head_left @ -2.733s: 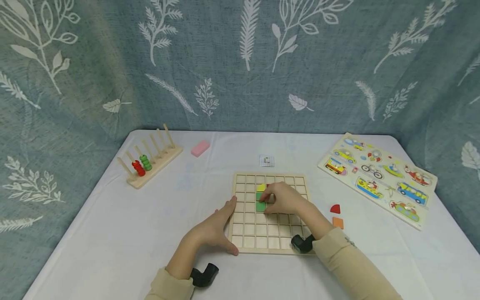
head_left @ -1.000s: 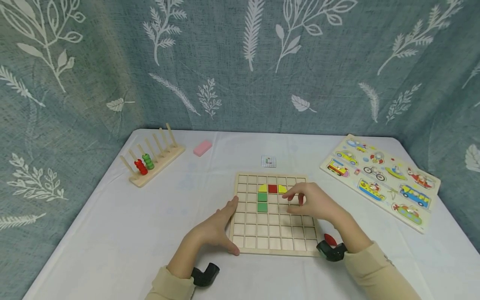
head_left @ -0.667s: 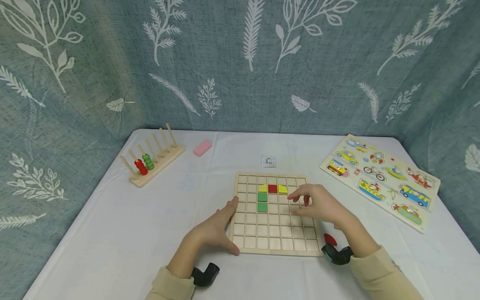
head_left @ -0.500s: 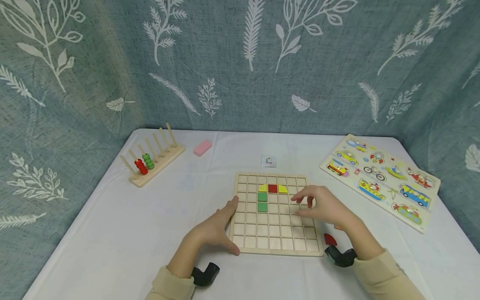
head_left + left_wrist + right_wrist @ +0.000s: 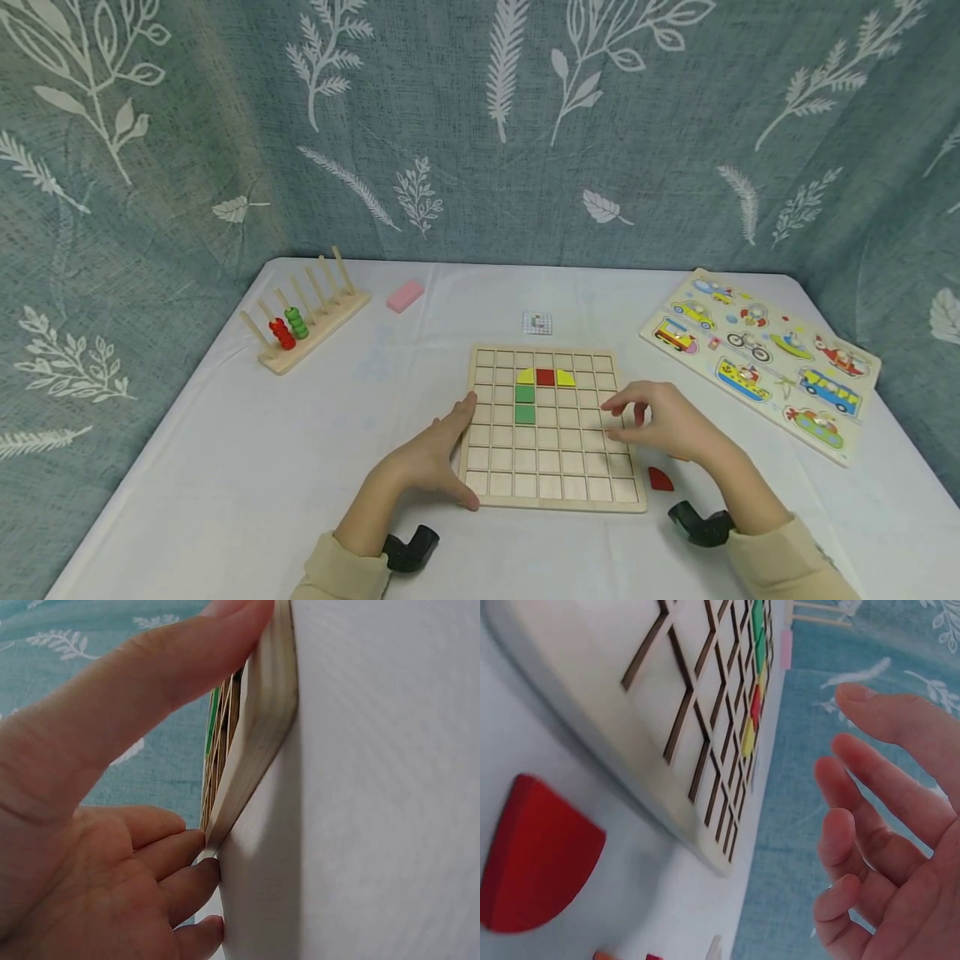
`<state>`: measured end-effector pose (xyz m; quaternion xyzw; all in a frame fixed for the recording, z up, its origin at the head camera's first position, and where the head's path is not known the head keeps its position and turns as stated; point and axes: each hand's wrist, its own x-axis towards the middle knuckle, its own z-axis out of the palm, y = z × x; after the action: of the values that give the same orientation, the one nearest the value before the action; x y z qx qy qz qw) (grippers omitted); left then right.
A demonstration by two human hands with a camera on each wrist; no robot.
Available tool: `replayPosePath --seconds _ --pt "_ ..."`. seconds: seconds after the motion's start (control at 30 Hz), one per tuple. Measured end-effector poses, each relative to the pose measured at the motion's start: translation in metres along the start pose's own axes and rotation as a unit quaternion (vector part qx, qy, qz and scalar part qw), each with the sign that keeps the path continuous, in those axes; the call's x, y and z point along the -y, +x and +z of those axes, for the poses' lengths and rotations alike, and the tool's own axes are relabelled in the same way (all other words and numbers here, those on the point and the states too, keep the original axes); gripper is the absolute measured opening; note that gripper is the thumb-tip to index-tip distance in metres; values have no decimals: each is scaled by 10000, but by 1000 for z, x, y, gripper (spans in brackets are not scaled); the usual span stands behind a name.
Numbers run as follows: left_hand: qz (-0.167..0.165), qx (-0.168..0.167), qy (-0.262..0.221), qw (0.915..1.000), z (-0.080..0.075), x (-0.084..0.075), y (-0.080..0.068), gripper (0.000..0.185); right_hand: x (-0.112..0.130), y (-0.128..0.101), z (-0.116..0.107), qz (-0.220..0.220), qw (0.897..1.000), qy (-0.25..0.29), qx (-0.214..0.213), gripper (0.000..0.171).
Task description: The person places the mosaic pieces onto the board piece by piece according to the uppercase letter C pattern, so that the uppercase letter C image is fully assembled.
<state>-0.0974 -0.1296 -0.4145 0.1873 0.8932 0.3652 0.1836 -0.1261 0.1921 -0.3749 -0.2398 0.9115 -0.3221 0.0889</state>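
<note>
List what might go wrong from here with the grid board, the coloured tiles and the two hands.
1. The right hand hovers open over the wooden grid board's right edge; a low sweep might nudge the board.
2. The left hand only presses the board's left edge, so the yellow, red and green tiles may shift if it slips.
3. The loose red quarter-round piece lies beside the right wrist and may get brushed away.

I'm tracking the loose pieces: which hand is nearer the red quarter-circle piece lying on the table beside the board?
Right. The right hand hovers just above and behind the red quarter-circle piece; the left hand rests on the grid board's opposite, left edge.
</note>
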Motion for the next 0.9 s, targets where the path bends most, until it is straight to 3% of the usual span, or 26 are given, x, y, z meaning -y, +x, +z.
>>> replayPosePath --seconds 0.9 --pt "1 -31 38 10000 0 -1 0 131 -14 -26 -4 256 9994 -99 202 30"
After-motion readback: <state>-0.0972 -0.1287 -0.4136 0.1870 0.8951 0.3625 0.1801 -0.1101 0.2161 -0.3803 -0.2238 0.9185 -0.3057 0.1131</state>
